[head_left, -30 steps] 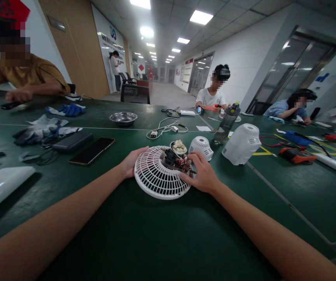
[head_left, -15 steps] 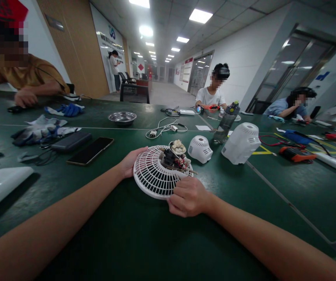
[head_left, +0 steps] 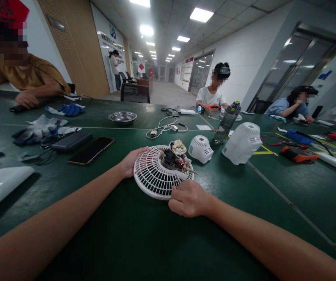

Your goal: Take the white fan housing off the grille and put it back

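The white fan grille (head_left: pixel 153 181) is sitting low over the green table (head_left: pixel 121 242), directly before the person, with the exposed motor assembly (head_left: pixel 170 159) riding on its hub; whether the grille is resting fully on the tabletop is unclear. The left hand (head_left: pixel 128 162) is holding the grille's left rim, as it was a moment ago. The right hand (head_left: pixel 190 197) is no longer reaching over the motor parts; it is now curling into a fist at the near right rim, and I cannot tell whether its fingers are pinching anything. That shift is leaving the motor and its wiring uncovered. Beyond the grille, the small white housing (head_left: pixel 201 149) and the larger white housing (head_left: pixel 242 143) are standing apart, with a bottle (head_left: pixel 227 124) leaning behind them, while a dark phone (head_left: pixel 91 151) is lying farther left.
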A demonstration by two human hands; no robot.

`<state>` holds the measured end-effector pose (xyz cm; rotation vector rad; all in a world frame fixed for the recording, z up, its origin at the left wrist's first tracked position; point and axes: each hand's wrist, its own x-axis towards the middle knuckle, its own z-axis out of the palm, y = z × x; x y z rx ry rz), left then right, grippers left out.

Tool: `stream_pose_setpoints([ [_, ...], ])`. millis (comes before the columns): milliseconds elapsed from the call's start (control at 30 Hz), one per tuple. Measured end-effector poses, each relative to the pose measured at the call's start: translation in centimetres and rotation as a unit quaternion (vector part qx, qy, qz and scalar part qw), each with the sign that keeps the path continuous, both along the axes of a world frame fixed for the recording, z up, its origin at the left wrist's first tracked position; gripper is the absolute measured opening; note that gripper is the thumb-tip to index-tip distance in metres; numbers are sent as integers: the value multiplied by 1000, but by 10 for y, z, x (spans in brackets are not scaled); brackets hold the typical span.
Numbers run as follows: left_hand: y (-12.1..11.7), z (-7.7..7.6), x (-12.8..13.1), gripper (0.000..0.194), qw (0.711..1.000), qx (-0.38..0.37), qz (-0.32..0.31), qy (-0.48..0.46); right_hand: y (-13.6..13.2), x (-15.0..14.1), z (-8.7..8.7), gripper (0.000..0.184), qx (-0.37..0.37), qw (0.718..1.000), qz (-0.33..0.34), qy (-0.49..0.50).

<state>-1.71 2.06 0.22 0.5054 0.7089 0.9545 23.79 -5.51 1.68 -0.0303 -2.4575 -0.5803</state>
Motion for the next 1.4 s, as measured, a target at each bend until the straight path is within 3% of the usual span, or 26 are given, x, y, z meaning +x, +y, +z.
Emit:
stream_pose_setpoints([
  [233,-1,1,-1,28,1000,4,0,2,8,7,9,38,-16,1000,-4,12],
  [367,-2,2,-1,28,1000,7,8,5,34,34,13,39,-28,990,-85,106],
  [500,-2,2,-2,27,1000,12,3,8,66,68,11,37,-47,939,-243,240],
  [633,-2,5,-3,27,1000,0,3,21,93,88,5,5,-149,882,-344,287],
  [767,-2,8,-2,25,999,1,4,39,113,95,-10,56,-255,839,-395,273],
  [900,3,4,-2,22,997,9,17,78,121,98,-21,79,-361,802,-398,259],
  [967,5,1,-2,19,995,16,33,92,122,99,-21,81,-395,771,-405,292],
  [1033,7,-2,-2,16,993,33,48,103,122,97,-20,79,-445,721,-389,363],
  [1167,7,-3,-1,13,986,67,63,137,114,80,-10,57,-637,547,-205,502],
  [1200,6,-3,-1,13,985,73,64,145,110,74,-7,51,-670,515,-154,512],
  [1233,6,-3,-1,13,983,80,66,152,104,67,-4,46,-685,504,-116,514],
  [1267,5,-2,-1,13,982,85,68,157,98,61,-1,44,-681,515,-92,513],
  [1300,4,-2,-1,13,981,88,68,160,90,54,2,44,-662,544,-80,509],
  [1400,2,1,1,12,979,91,76,164,68,38,8,58,-583,669,-104,450],
])
